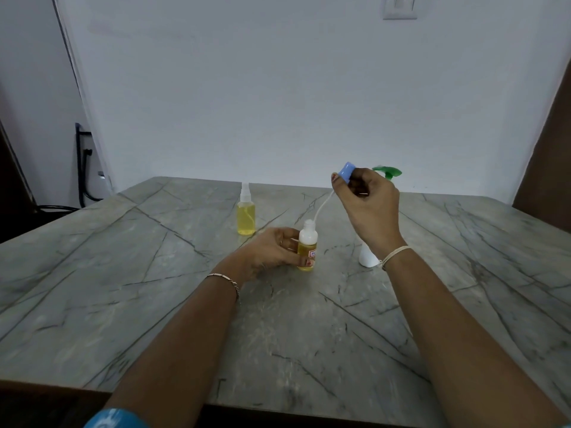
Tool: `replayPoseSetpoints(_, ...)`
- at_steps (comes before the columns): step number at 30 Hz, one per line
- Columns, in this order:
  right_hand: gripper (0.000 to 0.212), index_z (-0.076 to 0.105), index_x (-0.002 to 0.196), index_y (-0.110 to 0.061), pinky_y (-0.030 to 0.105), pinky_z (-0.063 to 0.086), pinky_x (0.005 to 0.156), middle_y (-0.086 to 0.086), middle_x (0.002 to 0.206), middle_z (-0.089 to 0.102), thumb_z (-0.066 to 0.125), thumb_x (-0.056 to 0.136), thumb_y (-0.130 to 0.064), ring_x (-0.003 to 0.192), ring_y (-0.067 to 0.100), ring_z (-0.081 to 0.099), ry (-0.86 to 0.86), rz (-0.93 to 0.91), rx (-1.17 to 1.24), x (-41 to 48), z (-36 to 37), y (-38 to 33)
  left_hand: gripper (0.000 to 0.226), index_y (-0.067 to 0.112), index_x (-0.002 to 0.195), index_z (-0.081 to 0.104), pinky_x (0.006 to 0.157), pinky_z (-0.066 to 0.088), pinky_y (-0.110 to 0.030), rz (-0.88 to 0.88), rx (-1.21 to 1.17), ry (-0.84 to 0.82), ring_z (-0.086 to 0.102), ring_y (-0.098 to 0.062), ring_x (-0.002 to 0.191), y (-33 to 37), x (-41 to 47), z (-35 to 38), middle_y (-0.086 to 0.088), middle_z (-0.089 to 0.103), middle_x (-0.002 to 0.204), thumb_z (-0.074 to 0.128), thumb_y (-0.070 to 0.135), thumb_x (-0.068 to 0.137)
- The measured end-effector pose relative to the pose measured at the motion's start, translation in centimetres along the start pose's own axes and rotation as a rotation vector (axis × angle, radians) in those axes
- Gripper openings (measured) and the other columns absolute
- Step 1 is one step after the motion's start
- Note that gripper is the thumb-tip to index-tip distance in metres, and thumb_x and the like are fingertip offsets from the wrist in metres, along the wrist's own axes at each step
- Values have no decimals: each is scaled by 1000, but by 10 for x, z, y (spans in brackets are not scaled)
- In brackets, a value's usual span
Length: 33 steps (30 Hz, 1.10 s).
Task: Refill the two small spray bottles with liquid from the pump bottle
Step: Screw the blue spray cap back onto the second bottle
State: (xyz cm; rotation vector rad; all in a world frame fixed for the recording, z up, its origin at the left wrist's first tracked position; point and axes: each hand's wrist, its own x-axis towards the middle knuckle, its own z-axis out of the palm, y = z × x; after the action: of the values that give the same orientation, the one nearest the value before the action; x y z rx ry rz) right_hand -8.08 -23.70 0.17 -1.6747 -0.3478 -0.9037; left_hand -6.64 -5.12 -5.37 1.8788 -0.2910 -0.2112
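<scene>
1. You have two small clear plastic bottles of yellow liquid: capped spray bottle (246, 211), uncapped spray bottle (307, 247).
2. You have one white plastic pump bottle (367, 260), green-headed.
3. You have one blue plastic spray cap (346, 172).

Forearms were bare. Left wrist wore a thin metal chain bracelet (224, 278) with a flat bar; right wrist wore a pale cream thread band (397, 253). Small ring (280, 242) on the left hand (268, 251). Nails (334, 178) were painted reddish. Bright blue cuff or bangle (116, 418) showed at bottom-left edge.
</scene>
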Motion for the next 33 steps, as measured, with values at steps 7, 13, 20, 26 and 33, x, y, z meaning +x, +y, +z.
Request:
replayPoseSetpoints(7,10,70,93,-17,19,50,72,8,85,71,71,90,-27,73,13,59,-79,-11,-2,-3,4,4,62,9,129,56,103,47,-39,-9,-7,-4,66,-21,109,4,-2,1,-7,70,116,79,1,72)
replayPoseSetpoints(13,9,69,92,-18,18,48,69,2,82,69,71,90,-27,69,3,54,-161,-13,-56,-6,7,7,60,8,123,61,104,46,-45,0,-33,-16,66,-26,109,0,-1,0,-11,72,111,84,3,67)
replayPoseSetpoints(20,26,71,108,-12,24,52,75,-1,89,70,70,89,-30,82,15,62,-279,20,-116,-9,10,16,59,6,125,59,104,47,-46,12,-42,-14,66,-28,109,-1,0,1,-13,71,111,81,0,70)
replayPoseSetpoints(26,24,73,105,-12,14,47,69,-2,87,70,71,89,-30,76,8,59,-426,38,-178,-13,13,24,57,4,124,60,104,46,-46,10,-42,-6,66,-29,109,-2,1,2,-16,71,110,79,-4,71)
replayPoseSetpoints(33,32,71,114,-11,24,50,81,3,100,73,70,90,-31,92,14,65,-553,95,-172,-14,12,27,52,4,121,61,101,49,-42,26,-46,-3,67,-29,107,1,-2,4,-17,71,109,78,-4,72)
